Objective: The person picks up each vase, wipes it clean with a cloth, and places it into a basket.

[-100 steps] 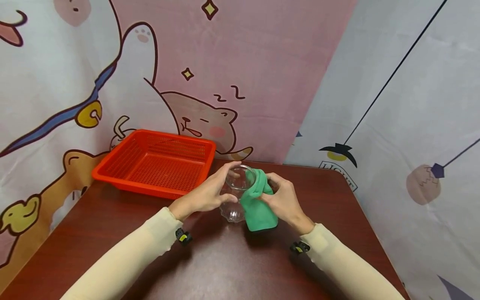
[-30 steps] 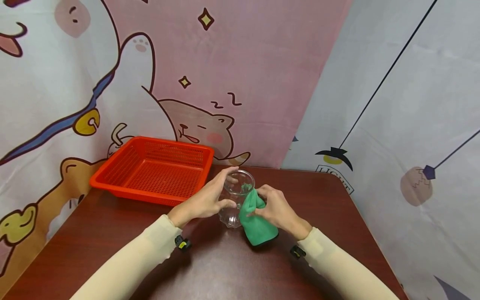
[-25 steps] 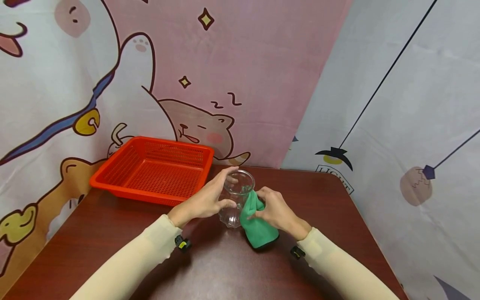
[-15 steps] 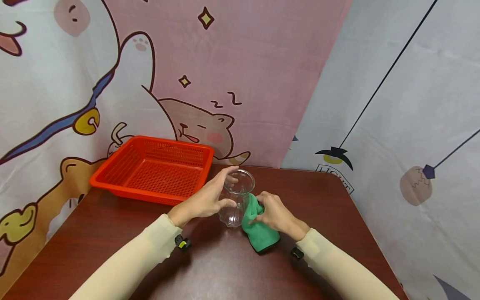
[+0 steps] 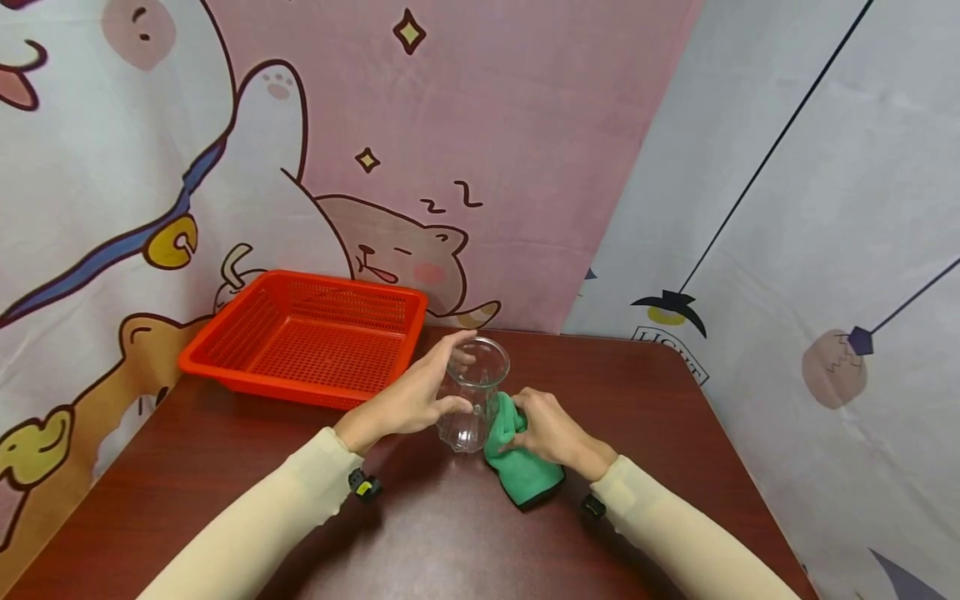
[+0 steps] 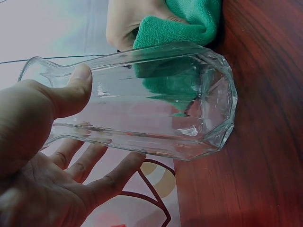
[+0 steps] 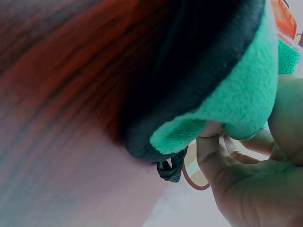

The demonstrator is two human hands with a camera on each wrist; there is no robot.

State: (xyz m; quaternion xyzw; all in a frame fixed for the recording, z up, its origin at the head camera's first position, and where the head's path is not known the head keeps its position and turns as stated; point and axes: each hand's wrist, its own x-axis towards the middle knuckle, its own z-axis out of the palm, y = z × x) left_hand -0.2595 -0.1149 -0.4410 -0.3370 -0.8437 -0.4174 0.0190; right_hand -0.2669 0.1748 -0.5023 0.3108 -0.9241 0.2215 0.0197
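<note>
Left hand (image 5: 416,396), thumb and fingers wide apart, grips glass vase (image 5: 462,427) round its upper part. Vase upright at table (image 5: 450,533), mouth up, long axis near vertical; base contact hard to tell. Right hand (image 5: 553,429) pinches green cloth (image 5: 527,477) beside it.

R grip (image 5: 551,429) w/ green cloth (image 5: 522,471) now lower on glass vase (image 6: 142,106).

1. The cloth (image 5: 527,478) is green, and it is edged with black.
2. The glass vase (image 5: 462,429) is transparent.
3. The basket (image 5: 330,346) is of orange-red colour.
4. The table (image 5: 480,533) is reddish brown, with dark wood streaks.
5. Both sleeves (image 5: 255,508) are cream.
6. The backdrop (image 5: 540,167) is pink and pale grey, printed with cartoon animals (image 5: 408,258).
</note>
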